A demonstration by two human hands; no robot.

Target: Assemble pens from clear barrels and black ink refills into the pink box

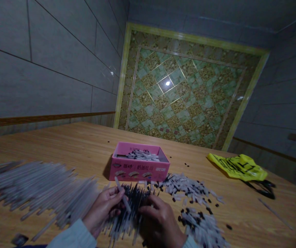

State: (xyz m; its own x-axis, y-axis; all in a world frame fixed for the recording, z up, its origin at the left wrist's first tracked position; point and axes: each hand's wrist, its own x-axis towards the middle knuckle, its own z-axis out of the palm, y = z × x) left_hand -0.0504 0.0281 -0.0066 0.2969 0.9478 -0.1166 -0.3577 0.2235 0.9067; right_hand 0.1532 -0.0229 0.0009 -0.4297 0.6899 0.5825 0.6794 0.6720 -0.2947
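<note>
My left hand pinches a pale translucent pen barrel, which slants up and away from me. Just right of it, my right hand is closed with curled fingers over a heap of thin dark pen refills; whatever its fingertips grip is hidden. Many long clear pen barrels lie spread to the left. Behind the hands stands a pink box, open at the top and holding short white and black pieces.
Small white caps with black plugs are scattered right of the box, and a second pile of white caps lies nearer me. Farther right are a yellow bag, a black strap and a lone thin stick on the wooden table.
</note>
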